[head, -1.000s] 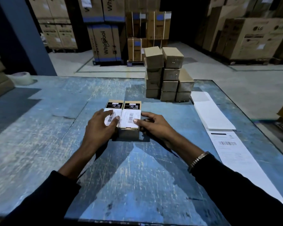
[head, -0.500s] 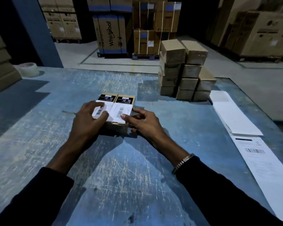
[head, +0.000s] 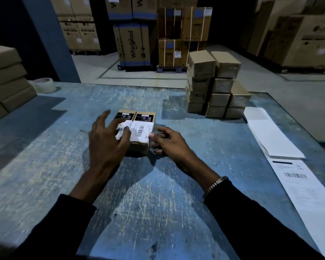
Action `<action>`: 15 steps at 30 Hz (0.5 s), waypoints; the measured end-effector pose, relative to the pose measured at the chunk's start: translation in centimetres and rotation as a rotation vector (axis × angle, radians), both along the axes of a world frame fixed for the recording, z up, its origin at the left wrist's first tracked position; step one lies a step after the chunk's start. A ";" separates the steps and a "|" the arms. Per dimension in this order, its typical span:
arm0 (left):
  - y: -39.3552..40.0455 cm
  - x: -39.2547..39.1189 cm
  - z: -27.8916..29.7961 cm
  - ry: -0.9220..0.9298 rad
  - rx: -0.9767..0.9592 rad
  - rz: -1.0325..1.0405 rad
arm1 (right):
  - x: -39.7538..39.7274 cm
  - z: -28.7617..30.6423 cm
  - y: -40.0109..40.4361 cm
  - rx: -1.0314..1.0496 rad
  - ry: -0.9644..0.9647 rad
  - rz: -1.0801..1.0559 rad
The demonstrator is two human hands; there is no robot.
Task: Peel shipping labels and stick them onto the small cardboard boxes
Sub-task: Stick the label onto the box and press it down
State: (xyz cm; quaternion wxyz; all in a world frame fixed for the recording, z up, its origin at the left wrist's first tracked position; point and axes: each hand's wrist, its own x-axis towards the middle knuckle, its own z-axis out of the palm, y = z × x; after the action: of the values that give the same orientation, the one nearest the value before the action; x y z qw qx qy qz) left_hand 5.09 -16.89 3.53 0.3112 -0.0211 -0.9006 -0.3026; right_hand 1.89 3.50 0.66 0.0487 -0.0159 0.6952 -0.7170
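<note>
Shipping labels, white with barcodes, lie on the tops of two small cardboard boxes [head: 137, 128] set side by side near the middle of the blue table [head: 45, 147]. Spread, straight fingers of the left hand [head: 106, 145] lie over the left label [head: 121, 129], fingertips touching it. Curled fingers of the right hand [head: 169, 143] touch the right box's near right corner by the right label [head: 142, 131]; whether they pinch it I cannot tell. Beyond stands a stack of plain boxes [head: 217, 85]; label sheets [head: 274, 139] lie to the right.
</note>
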 end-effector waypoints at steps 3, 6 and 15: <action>2.4 1.1 0.2 0.190 -0.125 -0.074 | 0.4 -0.5 1.0 0.048 0.059 -0.100; 5.9 1.8 0.0 0.245 -0.264 -0.248 | 1.0 -1.0 2.4 0.155 0.147 -0.261; 16.0 -2.5 -2.5 -0.250 -0.215 -0.443 | -0.1 5.1 14.7 0.418 0.224 -0.752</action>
State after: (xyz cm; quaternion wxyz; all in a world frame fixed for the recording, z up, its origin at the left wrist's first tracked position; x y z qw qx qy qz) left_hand 2.61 -0.90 1.01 0.1199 -0.2127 -0.9324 -0.2664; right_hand 1.83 18.25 5.77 -0.2889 0.1706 0.7837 -0.5228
